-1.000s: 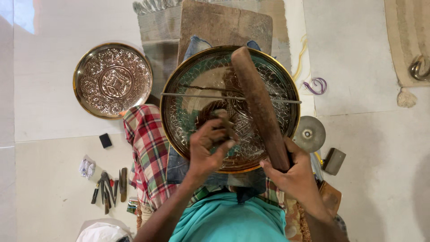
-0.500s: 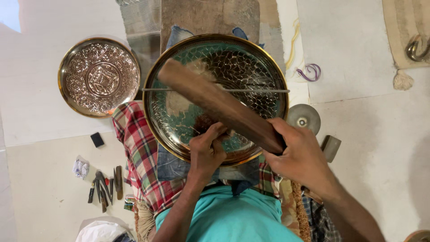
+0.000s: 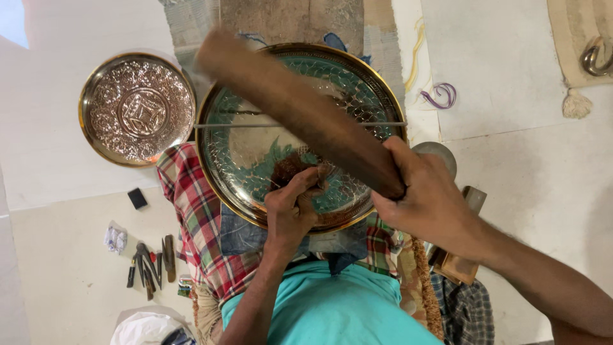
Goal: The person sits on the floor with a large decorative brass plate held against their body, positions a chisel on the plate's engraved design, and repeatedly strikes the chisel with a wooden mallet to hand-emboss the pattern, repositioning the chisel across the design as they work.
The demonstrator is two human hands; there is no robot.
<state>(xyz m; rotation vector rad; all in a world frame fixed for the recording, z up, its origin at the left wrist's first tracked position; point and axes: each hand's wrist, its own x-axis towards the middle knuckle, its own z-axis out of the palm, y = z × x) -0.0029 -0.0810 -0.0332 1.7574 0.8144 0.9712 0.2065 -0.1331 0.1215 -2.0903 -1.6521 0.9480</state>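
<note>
A large round engraved brass tray (image 3: 357, 76) with green-tinted patterns rests on my lap. My left hand (image 3: 290, 207) pinches a small chisel-like tool against the tray's lower middle; the tool is mostly hidden by my fingers. My right hand (image 3: 424, 198) grips the lower end of a long brown wooden mallet (image 3: 300, 112), which slants up and to the left across the tray, blurred at its far end. A thin metal rod (image 3: 377, 124) lies horizontally across the tray.
A smaller engraved brass plate (image 3: 137, 108) lies on the floor to the left. Several small chisels (image 3: 150, 265) and a small black block (image 3: 137, 199) lie at the lower left. A purple cord loop (image 3: 439, 96) and a small metal disc (image 3: 440, 153) sit right of the tray.
The wooden mallet has swung from near upright on the right to slanting far leftward across the tray. My left hand stays on the tool at the tray's lower middle.
</note>
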